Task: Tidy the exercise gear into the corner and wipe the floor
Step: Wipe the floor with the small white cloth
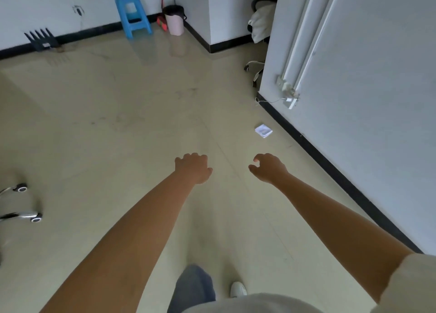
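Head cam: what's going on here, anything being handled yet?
Nothing is held. A person stands on the beige floor with both arms stretched forward; the left hand and right hand hang loosely curled and hold nothing. A folded white cloth or paper lies on the floor ahead, near the right wall. A blue stool and a pink bin stand by the far wall.
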